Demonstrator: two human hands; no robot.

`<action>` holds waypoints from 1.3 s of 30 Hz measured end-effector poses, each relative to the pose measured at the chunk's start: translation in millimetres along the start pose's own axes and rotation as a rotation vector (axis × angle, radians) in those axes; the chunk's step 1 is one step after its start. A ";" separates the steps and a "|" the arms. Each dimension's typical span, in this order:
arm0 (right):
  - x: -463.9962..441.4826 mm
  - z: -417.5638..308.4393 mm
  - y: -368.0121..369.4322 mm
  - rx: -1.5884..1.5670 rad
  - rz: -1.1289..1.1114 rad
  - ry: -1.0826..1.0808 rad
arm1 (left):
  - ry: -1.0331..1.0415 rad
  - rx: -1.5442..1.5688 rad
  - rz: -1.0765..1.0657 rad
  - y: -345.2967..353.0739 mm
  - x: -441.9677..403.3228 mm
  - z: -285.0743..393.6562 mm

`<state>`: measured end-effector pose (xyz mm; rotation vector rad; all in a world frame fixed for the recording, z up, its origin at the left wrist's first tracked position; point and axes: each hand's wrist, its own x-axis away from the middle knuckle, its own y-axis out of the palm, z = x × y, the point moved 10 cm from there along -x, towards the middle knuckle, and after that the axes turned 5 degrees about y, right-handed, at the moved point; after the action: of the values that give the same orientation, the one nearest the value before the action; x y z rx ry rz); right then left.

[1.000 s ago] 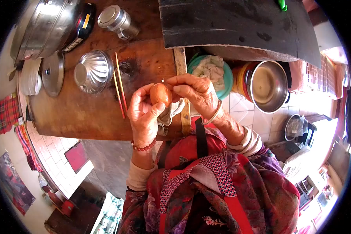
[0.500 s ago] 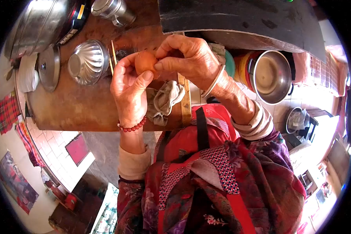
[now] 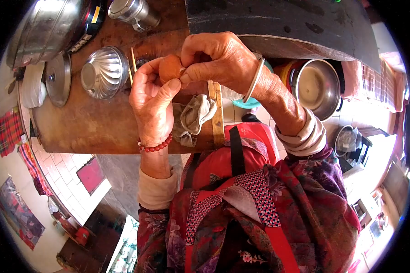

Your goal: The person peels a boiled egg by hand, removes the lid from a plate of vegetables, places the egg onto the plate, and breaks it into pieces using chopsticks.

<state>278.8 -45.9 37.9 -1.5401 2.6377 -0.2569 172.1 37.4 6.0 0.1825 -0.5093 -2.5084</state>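
Observation:
My left hand (image 3: 151, 98), with a red bead bracelet at its wrist, is closed around a smooth, rounded orange-brown egg (image 3: 170, 68). The thumb lies across its lower side, and the curled fingers support its left. My right hand (image 3: 218, 59), below a pale bangle, pinches at the egg's right edge with thumb and forefinger. A small pale spot shows by those fingertips; whether it is shell cannot be made out. Below the hands a crumpled grey cloth (image 3: 193, 116) lies on the brown wooden table (image 3: 91, 129). A fluted metal bowl (image 3: 104, 73) rests upside down to the left.
Thin sticks (image 3: 132, 66) lie beside the bowl. A round metal lid (image 3: 58, 81), a metal jug (image 3: 134, 13) and a large metal pot (image 3: 45, 29) stand farther left and back. A dark board (image 3: 282, 20) spans the upper right, above a steel basin (image 3: 317, 86).
My right forearm has swung outward and the hand has tilted, its fingers still at the egg's edge. A turquoise basin beneath it shows more. The egg stays in my left hand.

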 end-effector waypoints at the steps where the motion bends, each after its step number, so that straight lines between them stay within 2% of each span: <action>1: -0.1 -0.7 -0.7 0.001 0.001 -0.003 | 0.003 0.000 -0.001 0.7 0.2 0.9; 4: -0.1 -1.4 4.7 -0.026 -0.050 -0.011 | 0.003 -0.008 0.009 2.9 2.0 1.4; 6: 6.3 -20.2 -1.6 0.070 0.082 -0.251 | 0.013 0.038 0.046 2.0 2.9 0.9; 7: 7.1 -19.6 -0.6 0.073 0.082 -0.257 | 0.019 0.038 0.044 1.0 3.6 -1.4; 9: 17.8 -35.6 -1.1 0.230 0.176 -0.452 | 0.033 0.031 0.053 -2.4 3.6 -4.4; 11: 25.4 -32.6 -0.8 0.229 0.251 -0.475 | 0.006 0.058 0.106 0.6 8.7 -3.3; 13: 28.2 -22.0 -3.3 0.035 0.297 -0.382 | -0.018 0.186 0.090 2.7 9.6 -6.6; 15: 32.8 -11.9 2.4 -0.006 0.310 -0.355 | -0.025 0.184 0.091 2.4 12.4 -6.0; 17: 28.8 29.8 11.2 -0.555 0.239 -0.036 | -0.025 0.233 0.044 1.7 13.1 -10.5; 19: 29.6 37.0 14.7 -0.635 0.198 -0.004 | 0.001 0.220 0.045 4.6 13.1 -4.8; 22: 29.7 52.7 24.8 -1.008 0.183 0.161 | 0.015 0.207 0.028 8.8 13.7 0.8; 23: 29.9 53.3 24.2 -1.009 0.185 0.158 | 0.004 0.154 0.053 6.3 14.3 -0.5; 25: 31.4 67.3 36.0 -1.182 0.133 0.295 | -0.005 0.100 0.073 4.1 14.6 -1.7; 29: 31.8 76.1 45.1 -1.368 0.068 0.290 | -0.035 0.159 0.007 3.0 16.7 -8.8; 31: 32.2 78.1 45.4 -1.390 0.072 0.284 | -0.047 0.220 -0.039 8.4 17.4 -9.2; 37: 36.8 69.4 46.6 -1.322 0.004 0.357 | -0.011 0.068 0.066 2.4 22.0 -5.8; 39: 38.8 63.7 40.1 -0.996 0.064 0.339 | 0.016 0.026 0.063 1.5 22.1 -3.7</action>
<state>234.8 -67.1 -31.3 -1.6852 3.2873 1.0477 155.5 22.7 2.8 0.1939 -0.5329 -2.4382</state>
